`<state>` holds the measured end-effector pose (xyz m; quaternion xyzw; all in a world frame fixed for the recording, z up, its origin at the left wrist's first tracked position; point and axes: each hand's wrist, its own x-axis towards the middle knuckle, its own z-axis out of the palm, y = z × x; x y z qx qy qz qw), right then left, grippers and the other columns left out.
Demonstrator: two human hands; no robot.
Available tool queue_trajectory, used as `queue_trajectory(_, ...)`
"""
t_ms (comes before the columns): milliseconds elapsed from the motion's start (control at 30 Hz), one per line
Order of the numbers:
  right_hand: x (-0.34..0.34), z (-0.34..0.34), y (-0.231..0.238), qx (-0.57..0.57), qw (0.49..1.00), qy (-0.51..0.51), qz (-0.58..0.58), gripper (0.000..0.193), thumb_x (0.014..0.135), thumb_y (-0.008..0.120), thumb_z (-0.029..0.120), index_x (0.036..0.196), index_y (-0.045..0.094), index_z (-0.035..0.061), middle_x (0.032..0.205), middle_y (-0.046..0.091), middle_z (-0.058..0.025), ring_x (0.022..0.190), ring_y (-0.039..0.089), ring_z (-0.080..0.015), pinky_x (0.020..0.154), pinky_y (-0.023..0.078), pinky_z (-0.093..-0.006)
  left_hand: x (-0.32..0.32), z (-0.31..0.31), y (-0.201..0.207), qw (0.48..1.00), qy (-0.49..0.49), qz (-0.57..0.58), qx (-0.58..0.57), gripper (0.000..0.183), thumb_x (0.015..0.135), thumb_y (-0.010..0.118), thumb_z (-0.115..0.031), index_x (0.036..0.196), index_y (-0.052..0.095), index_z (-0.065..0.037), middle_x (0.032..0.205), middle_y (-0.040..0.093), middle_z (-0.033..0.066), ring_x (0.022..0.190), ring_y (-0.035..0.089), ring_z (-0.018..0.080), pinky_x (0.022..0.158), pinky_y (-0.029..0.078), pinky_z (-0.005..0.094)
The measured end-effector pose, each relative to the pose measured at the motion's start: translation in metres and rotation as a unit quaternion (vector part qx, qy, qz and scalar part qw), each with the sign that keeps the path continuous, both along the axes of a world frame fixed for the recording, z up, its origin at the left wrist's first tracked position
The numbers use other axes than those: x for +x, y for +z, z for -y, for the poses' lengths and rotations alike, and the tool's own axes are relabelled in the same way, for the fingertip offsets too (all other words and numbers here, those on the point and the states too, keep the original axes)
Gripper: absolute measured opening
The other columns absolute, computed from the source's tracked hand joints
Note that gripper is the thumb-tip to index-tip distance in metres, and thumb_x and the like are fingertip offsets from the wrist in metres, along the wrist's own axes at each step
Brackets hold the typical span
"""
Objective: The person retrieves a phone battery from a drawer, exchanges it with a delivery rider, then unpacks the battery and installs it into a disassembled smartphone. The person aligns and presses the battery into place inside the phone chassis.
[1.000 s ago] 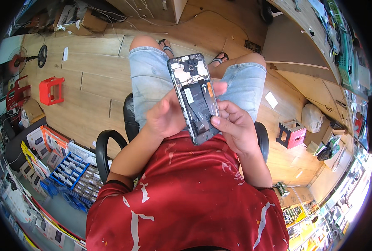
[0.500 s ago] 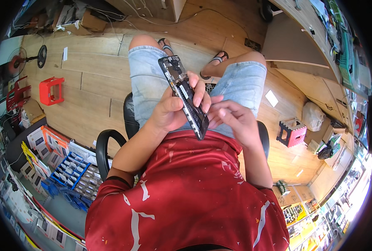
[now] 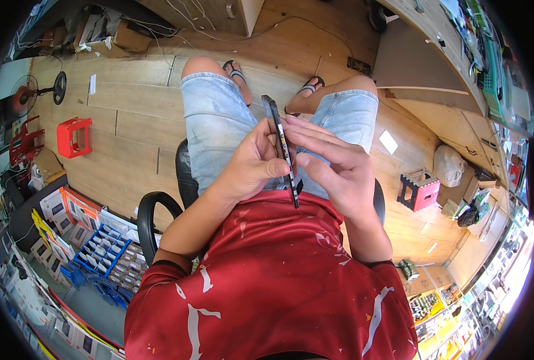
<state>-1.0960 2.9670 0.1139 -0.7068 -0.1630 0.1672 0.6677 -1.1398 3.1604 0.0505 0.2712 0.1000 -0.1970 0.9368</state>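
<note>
A smartphone (image 3: pixel 284 144) with its back off is held above my lap, turned nearly edge-on. Small metal parts show along its slim dark side. My left hand (image 3: pixel 248 165) grips it from the left, the thumb lying against the edge and the fingers behind the frame. On the other side, my right hand (image 3: pixel 346 171) has its fingers stretched out toward the inner face of the phone. Its fingertips are close to that face; whether they touch it cannot be made out. The phone's inside is mostly hidden at this angle.
I sit on a black chair with an armrest (image 3: pixel 150 222). A red stool (image 3: pixel 74 138) and a fan (image 3: pixel 59 88) stand on the left, above blue trays (image 3: pixel 102 247) of small parts. To the right are another stool (image 3: pixel 419 191), a plastic bag (image 3: pixel 449 165) and a workbench (image 3: pixel 438 60).
The phone has turned from showing its open inside to nearly edge-on. My right hand has risen beside it, with its fingers straightened. My left hand keeps its grip.
</note>
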Motion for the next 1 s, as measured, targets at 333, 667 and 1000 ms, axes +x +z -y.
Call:
queue_trajectory(333,-0.006,0.004,-0.002,-0.014,1.000,0.012,0.004,0.034,0.093,0.076,0.001,0.126,0.078,-0.0059,0.131,0.077,-0.0222,0.139,0.065,-0.0386,0.122,0.044,-0.0525,-0.004,-0.006,-0.008,0.996,-0.032,0.009,0.082,0.099,0.074,0.103,-0.034,0.149,0.044,-0.007,0.140,0.061,0.0038,0.130,0.062,0.0170,0.110,0.052,0.0359)
queue_trajectory(667,-0.002,0.005,0.002,0.002,1.000,0.005,-0.015,0.033,0.090,0.077,0.002,0.122,0.080,-0.0041,0.131,0.077,-0.0236,0.135,0.068,-0.0386,0.122,0.043,-0.0552,0.003,-0.002,0.011,0.995,-0.036,0.019,0.093,0.068,0.083,0.099,-0.026,0.125,0.050,-0.006,0.114,0.058,0.0005,0.107,0.058,0.0099,0.096,0.049,0.0281)
queue_trajectory(1000,-0.003,0.006,0.008,-0.006,1.000,-0.004,-0.017,0.031,0.088,0.077,0.002,0.118,0.081,-0.0056,0.127,0.078,-0.0245,0.131,0.070,-0.0389,0.121,0.045,-0.0545,0.001,-0.002,0.009,0.992,-0.045,0.034,0.110,0.068,0.083,0.100,-0.027,0.122,0.049,-0.006,0.113,0.058,0.0013,0.105,0.057,0.0096,0.093,0.049,0.0276)
